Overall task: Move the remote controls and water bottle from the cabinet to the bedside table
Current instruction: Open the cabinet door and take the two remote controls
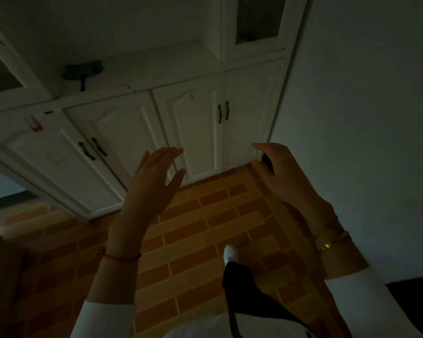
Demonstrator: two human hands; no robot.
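The room is dim. A white cabinet [132, 123] with a counter ledge and closed lower doors stands ahead of me. My left hand [154, 176] is raised in front of the lower doors, fingers apart and holding nothing. My right hand [276, 172] is raised near the cabinet's right corner and curls around a small dark object [268, 162]; what it is cannot be told. No water bottle shows, and no bedside table is in view.
A teal brush-like tool [83, 70] with a dark handle lies on the cabinet ledge. A plain wall [364, 118] runs along the right. The floor [205, 228] is orange brick-pattern tile, with my white shoe [230, 253] on it.
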